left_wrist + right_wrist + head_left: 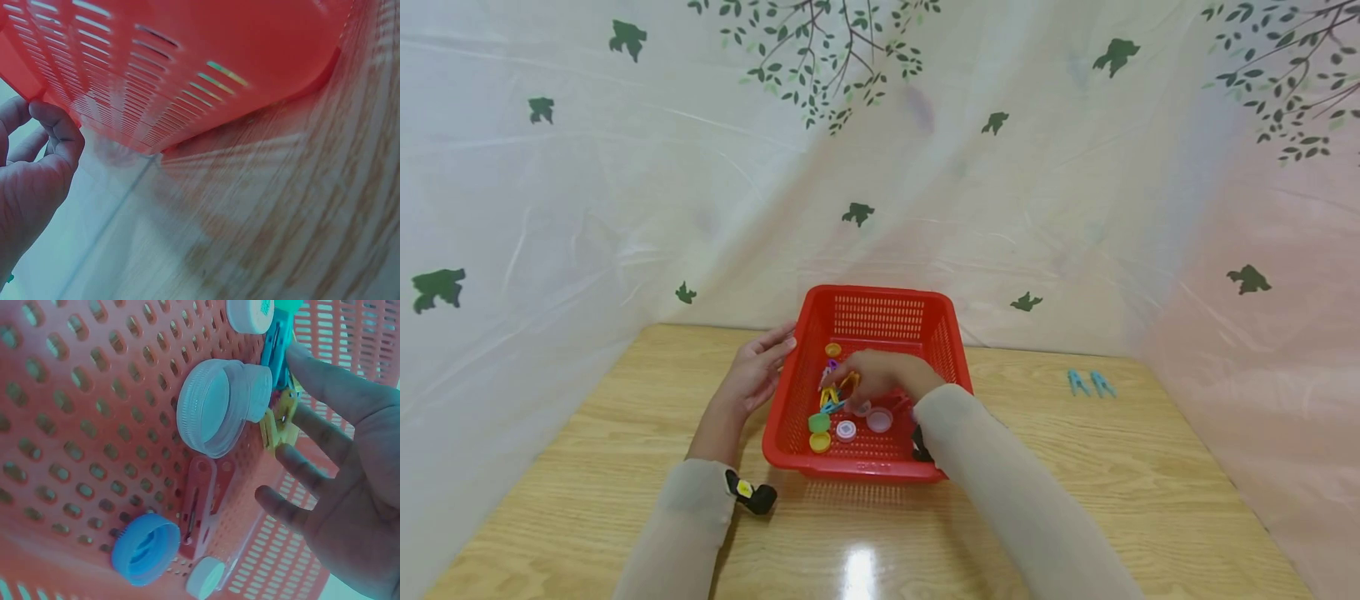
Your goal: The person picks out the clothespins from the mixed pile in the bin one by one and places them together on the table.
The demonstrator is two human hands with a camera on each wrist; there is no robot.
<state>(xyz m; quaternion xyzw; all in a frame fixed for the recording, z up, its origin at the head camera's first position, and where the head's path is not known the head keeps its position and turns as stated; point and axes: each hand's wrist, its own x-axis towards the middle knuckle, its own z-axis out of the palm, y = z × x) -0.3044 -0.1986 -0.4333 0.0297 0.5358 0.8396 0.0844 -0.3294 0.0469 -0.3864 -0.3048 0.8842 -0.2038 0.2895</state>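
Observation:
A red plastic basket (880, 467) with slotted walls stands on the table. At its left rim is my left hand (758, 367); the left wrist view shows the thumb and a finger pinching that rim. My right hand (880, 375) reaches inside, fingers spread. Its thumb tip is right at a blue clothespin (277, 353), and other fingertips are close to a yellow clothespin (281, 428). Nearby lie a clear lid (209, 412), a red clothespin (199, 509), a blue bottle cap (147, 550), a green cap (819, 423) and a white cap (846, 431).
Two blue clothespins (1091, 383) lie side by side on the wooden table (1112, 467), right of the basket. A pale curtain (760, 208) with leaf prints hangs behind the table. More caps, among them a yellow cap (820, 442), lie in the basket.

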